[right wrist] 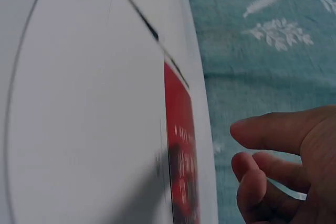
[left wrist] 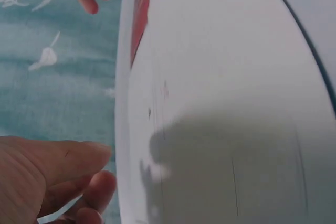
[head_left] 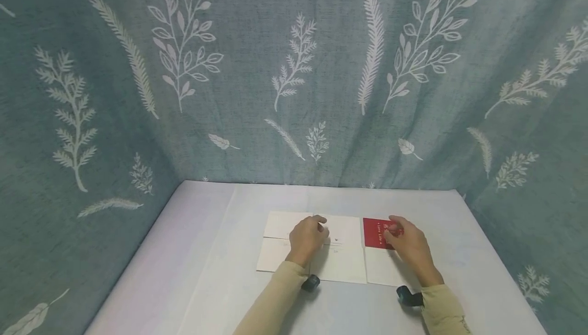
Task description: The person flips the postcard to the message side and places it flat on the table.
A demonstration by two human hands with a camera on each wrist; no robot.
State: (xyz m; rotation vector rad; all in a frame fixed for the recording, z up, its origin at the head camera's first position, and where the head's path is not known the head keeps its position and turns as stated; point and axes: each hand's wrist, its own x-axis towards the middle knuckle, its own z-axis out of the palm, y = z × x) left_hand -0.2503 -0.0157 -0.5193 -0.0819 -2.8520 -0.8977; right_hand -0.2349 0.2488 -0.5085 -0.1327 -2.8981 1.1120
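Observation:
Three paper pieces lie side by side, each with a crease or seam across it. The left piece (head_left: 272,257) and the middle one (head_left: 342,264) are white; the right one has a white lower half (head_left: 383,268) and a red upper panel (head_left: 373,234) lettered in white. My left hand (head_left: 305,239) hovers where the left and middle pieces meet, fingers loosely bent, nothing between them. Over the red panel is my right hand (head_left: 410,243), its thumb and fingers apart and holding nothing. In the right wrist view, a gap separates the right fingers (right wrist: 252,184) from the red panel (right wrist: 181,129).
Underneath is a white-covered table (head_left: 220,258). A teal curtain (head_left: 257,136) with white leaf prints rises behind it and along both sides. Dark wrist cameras (head_left: 311,283) hang beneath the sleeves near the papers' front edge.

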